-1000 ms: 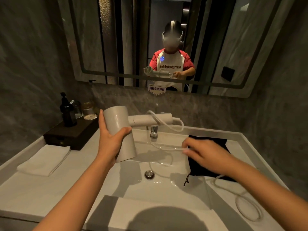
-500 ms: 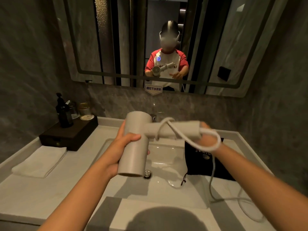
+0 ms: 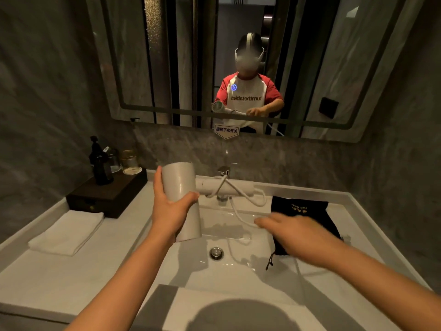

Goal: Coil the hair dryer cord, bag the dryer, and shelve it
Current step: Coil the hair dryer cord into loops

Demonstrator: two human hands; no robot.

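Note:
My left hand (image 3: 170,210) grips the barrel of a white hair dryer (image 3: 181,187), held above the sink with its handle pointing right. Its white cord (image 3: 241,211) is looped twice around the handle, then runs down to my right hand (image 3: 293,231), which pinches it over the basin. More cord trails across the counter at the right, partly hidden by my right arm. A black drawstring bag (image 3: 300,211) with gold lettering lies flat on the counter right of the basin, behind my right hand.
White sink basin (image 3: 238,266) with a drain (image 3: 216,253) and a faucet (image 3: 223,173) behind the dryer. A folded white towel (image 3: 68,231) and a dark tray (image 3: 107,197) with a pump bottle and jars sit at the left. A mirror (image 3: 310,68) hangs above.
My right hand has left the handle's end and dropped down and forward over the basin, drawing the cord with it. The dryer has shifted slightly up and back.

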